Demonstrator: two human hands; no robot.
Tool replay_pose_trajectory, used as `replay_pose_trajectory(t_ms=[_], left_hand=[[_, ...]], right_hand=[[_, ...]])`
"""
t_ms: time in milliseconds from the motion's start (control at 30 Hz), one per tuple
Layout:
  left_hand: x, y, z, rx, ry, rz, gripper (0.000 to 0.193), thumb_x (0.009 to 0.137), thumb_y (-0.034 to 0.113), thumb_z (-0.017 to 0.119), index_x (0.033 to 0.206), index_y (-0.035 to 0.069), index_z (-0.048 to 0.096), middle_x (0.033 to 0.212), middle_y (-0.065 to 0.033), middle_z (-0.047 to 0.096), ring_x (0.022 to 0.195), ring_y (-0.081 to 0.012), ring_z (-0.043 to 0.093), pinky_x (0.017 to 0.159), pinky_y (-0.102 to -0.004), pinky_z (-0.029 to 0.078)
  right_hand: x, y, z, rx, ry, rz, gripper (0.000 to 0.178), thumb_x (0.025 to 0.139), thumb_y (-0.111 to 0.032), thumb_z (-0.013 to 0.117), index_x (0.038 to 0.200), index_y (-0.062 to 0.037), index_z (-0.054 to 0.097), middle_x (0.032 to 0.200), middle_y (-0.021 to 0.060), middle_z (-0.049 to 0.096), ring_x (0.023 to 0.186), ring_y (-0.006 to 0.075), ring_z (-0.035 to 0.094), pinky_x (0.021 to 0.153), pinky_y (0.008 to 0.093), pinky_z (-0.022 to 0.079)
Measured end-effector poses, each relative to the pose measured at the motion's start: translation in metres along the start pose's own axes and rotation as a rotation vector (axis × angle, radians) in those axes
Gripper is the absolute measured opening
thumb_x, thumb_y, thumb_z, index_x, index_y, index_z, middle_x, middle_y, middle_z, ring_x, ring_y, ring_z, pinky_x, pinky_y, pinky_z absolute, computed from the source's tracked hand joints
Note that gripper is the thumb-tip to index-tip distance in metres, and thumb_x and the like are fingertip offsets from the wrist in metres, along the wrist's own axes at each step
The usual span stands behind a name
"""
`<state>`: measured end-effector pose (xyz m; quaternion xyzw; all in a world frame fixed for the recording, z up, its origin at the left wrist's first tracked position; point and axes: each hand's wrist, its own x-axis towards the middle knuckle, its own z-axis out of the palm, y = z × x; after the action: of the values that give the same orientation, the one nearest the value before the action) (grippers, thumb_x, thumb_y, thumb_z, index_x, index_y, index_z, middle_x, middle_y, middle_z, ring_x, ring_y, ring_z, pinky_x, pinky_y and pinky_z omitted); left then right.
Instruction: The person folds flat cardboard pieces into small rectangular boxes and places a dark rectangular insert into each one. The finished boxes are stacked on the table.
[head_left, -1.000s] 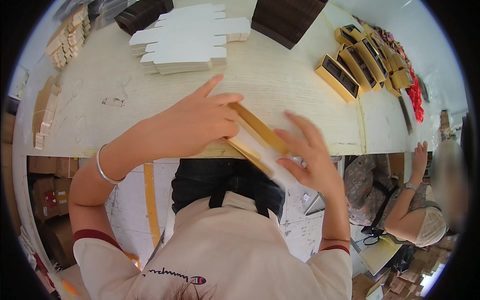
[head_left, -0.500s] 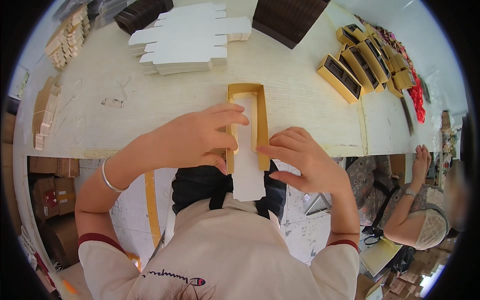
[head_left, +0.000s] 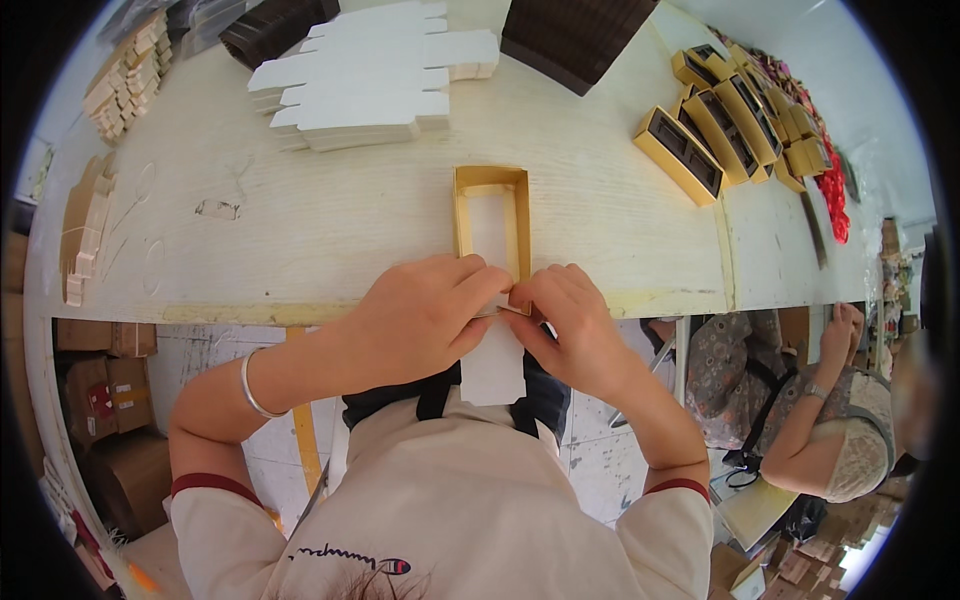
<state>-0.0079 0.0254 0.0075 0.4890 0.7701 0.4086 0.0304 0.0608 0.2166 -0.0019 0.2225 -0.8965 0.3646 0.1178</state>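
Observation:
A partly folded cardboard box [head_left: 491, 177], gold outside and white within, lies at the table's front edge. Its far end and long side walls stand up, and a white flap [head_left: 492, 376] sticks out flat over my lap. Both hands meet at the near end of the walls. My left hand [head_left: 432, 305] pinches the near end from the left, fingertips on the bent-in tabs. From the right, my right hand [head_left: 568, 322] pinches the same end with thumb and forefinger. My fingers partly hide the tabs between them.
Flat white box blanks [head_left: 370, 80] are stacked at the back, beside dark brown trays [head_left: 575, 40]. Finished gold boxes with dark inserts [head_left: 680, 155] pile up at right. More blanks [head_left: 88, 230] stand at left. A co-worker [head_left: 825, 410] sits at the right.
My hands have come together at the box's near end, the left moving right and down. The side walls' near ends are now being folded inward. The far end stays upright.

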Motion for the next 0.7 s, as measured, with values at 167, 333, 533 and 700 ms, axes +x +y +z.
replay_pose_trajectory(t_ms=[167,333,533,700], left_hand=[[-0.002,-0.003,-0.006,-0.010,-0.125,-0.038,0.009,0.078,0.005,0.063,0.086,0.007,0.061,0.077,-0.0065,0.055,0.069,-0.0261,0.057,0.059,-0.0364,0.046],[-0.002,-0.005,-0.008,-0.119,-0.158,-0.096,0.005,0.080,0.002,0.064,0.085,0.004,0.063,0.077,-0.0062,0.054,0.062,-0.0196,0.053,0.054,-0.0315,0.043],[0.008,-0.006,-0.026,-0.550,-0.287,-0.327,0.023,0.093,0.020,0.058,0.108,0.003,0.055,0.086,-0.0114,0.060,0.068,-0.0225,0.057,0.065,-0.0346,0.046],[0.004,0.000,-0.022,-0.469,-0.217,-0.370,0.034,0.092,0.012,0.057,0.122,0.004,0.043,0.110,-0.0119,0.052,0.072,-0.0161,0.053,0.067,-0.0273,0.045]], right_hand=[[-0.008,-0.010,-0.020,0.017,-0.091,0.058,0.033,0.067,0.003,0.069,0.098,-0.0024,0.057,0.096,0.0113,0.058,0.084,0.0274,0.056,0.073,0.0381,0.043],[-0.021,-0.016,-0.019,-0.217,-0.068,-0.169,0.050,0.063,-0.001,0.072,0.111,-0.0003,0.059,0.115,0.0157,0.057,0.097,0.0294,0.058,0.081,0.0387,0.046],[-0.019,-0.001,0.011,0.333,0.220,0.123,0.029,0.081,0.003,0.069,0.106,-0.0043,0.058,0.096,0.0129,0.062,0.078,0.0201,0.064,0.063,0.0286,0.049],[-0.002,-0.004,0.019,0.669,0.317,0.322,0.031,0.084,0.006,0.064,0.111,-0.0041,0.051,0.106,0.0106,0.056,0.053,0.0079,0.042,0.052,0.0232,0.041]])
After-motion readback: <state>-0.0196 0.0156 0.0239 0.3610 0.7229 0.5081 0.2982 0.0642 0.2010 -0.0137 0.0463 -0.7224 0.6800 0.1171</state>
